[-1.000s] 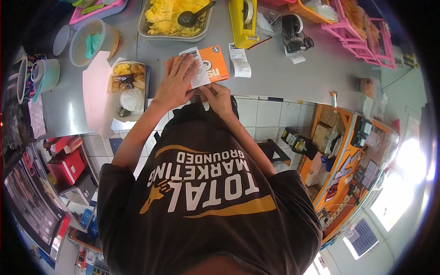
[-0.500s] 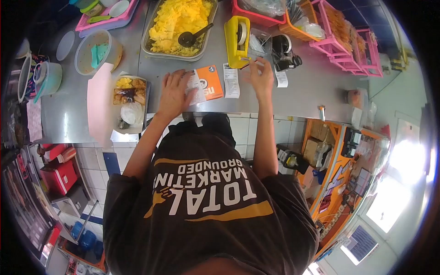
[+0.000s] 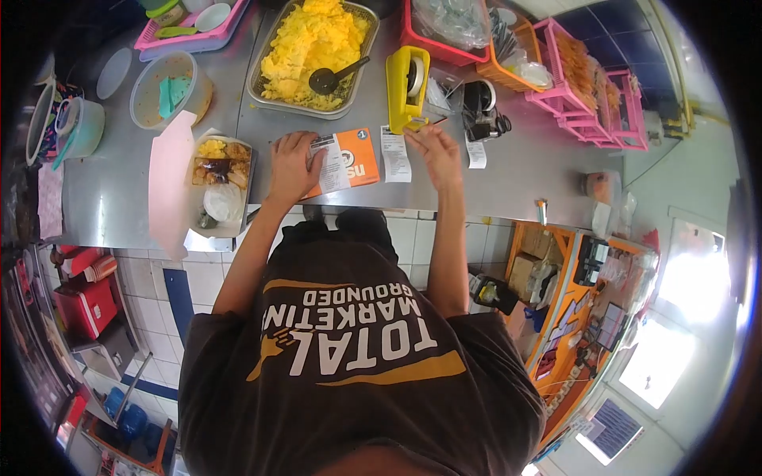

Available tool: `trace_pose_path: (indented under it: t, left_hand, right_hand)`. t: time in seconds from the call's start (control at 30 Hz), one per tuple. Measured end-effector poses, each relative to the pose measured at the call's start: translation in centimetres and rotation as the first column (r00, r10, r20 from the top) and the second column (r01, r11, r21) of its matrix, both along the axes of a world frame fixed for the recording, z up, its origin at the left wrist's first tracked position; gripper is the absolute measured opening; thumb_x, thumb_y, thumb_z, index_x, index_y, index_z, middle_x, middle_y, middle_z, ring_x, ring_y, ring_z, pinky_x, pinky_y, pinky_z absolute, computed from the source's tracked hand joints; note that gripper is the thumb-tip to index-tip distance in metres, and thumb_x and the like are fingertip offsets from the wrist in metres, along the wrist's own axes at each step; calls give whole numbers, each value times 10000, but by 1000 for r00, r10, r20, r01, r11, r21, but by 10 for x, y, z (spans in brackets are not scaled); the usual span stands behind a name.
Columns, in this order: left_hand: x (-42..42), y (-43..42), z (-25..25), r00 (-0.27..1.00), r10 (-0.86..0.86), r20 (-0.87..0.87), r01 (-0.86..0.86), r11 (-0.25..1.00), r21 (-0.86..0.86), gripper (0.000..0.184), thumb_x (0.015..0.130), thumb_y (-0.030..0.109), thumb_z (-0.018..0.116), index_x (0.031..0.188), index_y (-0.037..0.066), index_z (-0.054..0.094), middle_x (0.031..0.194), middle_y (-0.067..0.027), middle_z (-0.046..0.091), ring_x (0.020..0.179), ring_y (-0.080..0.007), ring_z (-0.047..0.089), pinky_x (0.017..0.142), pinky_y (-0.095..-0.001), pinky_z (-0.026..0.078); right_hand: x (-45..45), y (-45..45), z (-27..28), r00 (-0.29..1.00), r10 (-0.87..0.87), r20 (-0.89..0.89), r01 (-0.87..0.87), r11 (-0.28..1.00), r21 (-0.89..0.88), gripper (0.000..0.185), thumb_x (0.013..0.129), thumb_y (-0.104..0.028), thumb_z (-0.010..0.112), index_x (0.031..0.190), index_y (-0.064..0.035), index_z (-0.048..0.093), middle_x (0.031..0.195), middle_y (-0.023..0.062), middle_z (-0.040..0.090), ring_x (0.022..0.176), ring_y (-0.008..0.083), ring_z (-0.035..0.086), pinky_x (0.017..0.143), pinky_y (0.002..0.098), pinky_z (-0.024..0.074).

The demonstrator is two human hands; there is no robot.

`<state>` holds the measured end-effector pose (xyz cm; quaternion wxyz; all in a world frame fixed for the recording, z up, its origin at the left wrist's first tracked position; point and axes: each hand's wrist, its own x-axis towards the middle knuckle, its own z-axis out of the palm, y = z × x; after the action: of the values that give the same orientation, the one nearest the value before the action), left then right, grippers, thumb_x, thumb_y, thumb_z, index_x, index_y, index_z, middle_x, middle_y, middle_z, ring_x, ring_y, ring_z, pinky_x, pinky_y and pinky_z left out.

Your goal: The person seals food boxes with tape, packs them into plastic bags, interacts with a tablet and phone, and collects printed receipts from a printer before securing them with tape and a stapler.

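The box (image 3: pixel 361 157) is lying left of the right hand (image 3: pixel 429 141), its long axis running roughly sideways. The nearer left hand (image 3: pixel 292 168) is resting on its left end, thumb spread. The right is pinching narrowly by the dispenser (image 3: pixel 398 109); whether it is holding tape, I cannot tell. Table (image 3: pixel 516 174) is stretching rightward.
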<state>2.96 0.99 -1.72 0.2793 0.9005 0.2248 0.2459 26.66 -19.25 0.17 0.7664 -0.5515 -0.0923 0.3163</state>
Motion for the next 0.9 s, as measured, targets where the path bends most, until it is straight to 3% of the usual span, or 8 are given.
trace_pose_path:
  t: [0.13, 0.2, 0.33, 0.4, 0.53, 0.63, 0.83, 0.9]
  left_hand:
    - [-1, -2, 0, 1000, -18, -7, 18, 999, -31, 319, 884, 207, 717, 1152, 43, 665, 1150, -133, 671, 1070, -352, 601, 977, -489, 421]
    - [1, 0, 1, 1000, -19, 7, 19, 999, -29, 317, 883, 204, 717, 1151, 44, 665, 1147, -133, 671, 1063, -351, 600, 958, -483, 431]
    - [2, -1, 6, 1000, -9, 23, 8, 1000, 6, 314, 874, 176, 721, 1148, 31, 671, 1144, -136, 670, 1064, -346, 600, 938, -469, 443]
    - [-3, -5, 7, 1000, 9, 19, -10, 1000, 10, 313, 871, 166, 723, 1147, 27, 674, 1142, -136, 670, 1067, -343, 600, 938, -467, 443]
    - [-4, -7, 8, 999, -15, 35, 14, 1000, 22, 325, 864, 157, 732, 1154, 19, 680, 1146, -139, 670, 1075, -337, 599, 947, -459, 439]
    - [-7, -12, 9, 998, -45, 41, 44, 999, 26, 337, 855, 145, 739, 1162, 20, 680, 1137, -138, 669, 1075, -332, 599, 951, -450, 438]
    - [-9, -21, 13, 995, -81, 62, 80, 997, 11, 328, 853, 145, 733, 1149, 14, 678, 1089, -124, 659, 1051, -329, 595, 932, -455, 440]
    - [-7, -22, 12, 993, -98, 60, 98, 995, -1, 332, 852, 147, 734, 1153, 18, 677, 1087, -126, 658, 1051, -330, 595, 933, -454, 441]
  right_hand:
    - [-1, 6, -32, 941, -14, 337, 120, 948, -295, 158, 966, -83, 662, 990, 72, 687, 930, 159, 737, 890, 287, 759, 836, 362, 630]
    - [6, 12, -32, 802, 19, 597, 331, 818, -471, 173, 929, -100, 691, 919, 72, 701, 805, 115, 743, 825, 223, 758, 760, 311, 606]
    - [-7, 10, -13, 619, 183, 764, 484, 677, -555, 188, 877, -123, 743, 904, 62, 728, 735, 94, 746, 702, 187, 729, 650, 307, 566]
    - [-33, 16, 5, 922, 2, 387, 226, 810, -542, 221, 866, -170, 773, 945, 36, 762, 821, 119, 764, 719, 221, 714, 657, 333, 546]
    - [-76, 66, 5, 920, 156, 360, 22, 896, -444, 213, 859, -205, 790, 978, -28, 796, 902, 118, 768, 770, 258, 707, 737, 345, 549]
    - [-82, 98, 2, 811, 344, 474, 13, 799, -602, 230, 850, -299, 803, 975, -107, 821, 988, 108, 765, 1025, 300, 672, 912, 404, 531]
    - [-84, 110, 4, 894, 433, 116, -125, 490, -863, 300, 758, -478, 823, 895, -212, 845, 1220, 103, 708, 1343, 404, 442, 1087, 598, 380]
    - [-83, 110, 15, 807, 589, 43, -144, 267, -953, 465, 740, -502, 815, 1087, -192, 809, 1349, 122, 648, 1358, 396, 454, 1103, 608, 368]
